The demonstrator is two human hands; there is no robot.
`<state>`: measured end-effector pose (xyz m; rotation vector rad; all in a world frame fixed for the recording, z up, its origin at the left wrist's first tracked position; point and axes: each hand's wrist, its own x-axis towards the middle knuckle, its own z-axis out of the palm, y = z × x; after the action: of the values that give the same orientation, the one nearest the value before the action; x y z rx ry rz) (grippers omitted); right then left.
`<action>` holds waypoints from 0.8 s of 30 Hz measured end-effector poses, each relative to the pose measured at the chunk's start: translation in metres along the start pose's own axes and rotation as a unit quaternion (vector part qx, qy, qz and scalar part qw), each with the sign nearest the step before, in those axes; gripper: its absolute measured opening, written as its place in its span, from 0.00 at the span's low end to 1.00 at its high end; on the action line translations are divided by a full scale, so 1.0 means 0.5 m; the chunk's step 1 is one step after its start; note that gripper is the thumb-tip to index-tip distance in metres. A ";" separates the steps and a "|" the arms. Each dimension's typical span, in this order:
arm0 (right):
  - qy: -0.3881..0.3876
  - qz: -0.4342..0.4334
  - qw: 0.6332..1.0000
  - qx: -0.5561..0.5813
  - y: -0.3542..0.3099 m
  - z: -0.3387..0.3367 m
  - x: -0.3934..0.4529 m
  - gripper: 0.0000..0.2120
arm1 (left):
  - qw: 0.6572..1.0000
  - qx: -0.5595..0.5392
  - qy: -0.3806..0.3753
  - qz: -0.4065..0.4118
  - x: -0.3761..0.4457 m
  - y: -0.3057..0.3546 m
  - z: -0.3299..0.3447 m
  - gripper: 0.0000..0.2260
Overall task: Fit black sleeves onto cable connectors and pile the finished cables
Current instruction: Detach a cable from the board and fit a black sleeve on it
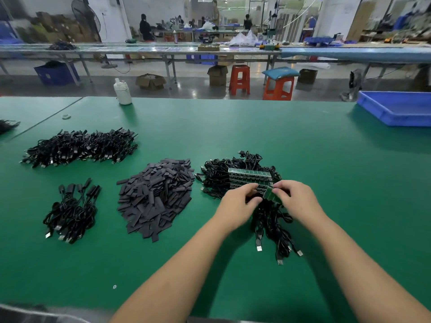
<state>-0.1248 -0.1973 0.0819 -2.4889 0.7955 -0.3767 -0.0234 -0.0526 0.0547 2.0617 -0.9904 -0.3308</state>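
A small green circuit board (271,194) on the end of a black cable is pinched between both hands, just above the near end of a tangled heap of unfinished cables (235,176). The left hand (238,206) curls its thumb and fingers at the board's left side; the right hand (296,199) nips its upper right edge with bent fingertips. The board is flat, glossy and tilted. Behind it, on top of the heap, lies a row of more green boards (250,174) side by side, shiny and rectangular. Thin, looped black cables trail from under the hands toward the desk's near edge, ending in silver metal plugs (258,247).

Left of the heap, near the middle of the desk (233,127), sits a mound of black sleeves (156,197): flat, matte, short rectangular strips lying every way. Further left, a small pile of finished cables (71,210) lies with sleeved ends pointing to the far edge and plugs to the near edge. Beyond it, a longer pile of black cables (79,146) stretches toward the left edge.

The desk top is a smooth green mat. A white plastic bottle (122,90) stands at its far edge, and a blue plastic tray (396,108) sits at the far right corner.
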 end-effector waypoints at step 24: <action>0.043 -0.040 0.997 -0.058 -0.092 -0.014 -0.013 0.08 | 0.987 0.035 0.149 -0.045 -0.031 0.053 0.001 0.13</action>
<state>-0.1113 -0.1636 0.1119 -2.6340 0.7726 -0.4828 -0.0481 -0.0511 0.0728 2.1453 -0.7385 -0.0293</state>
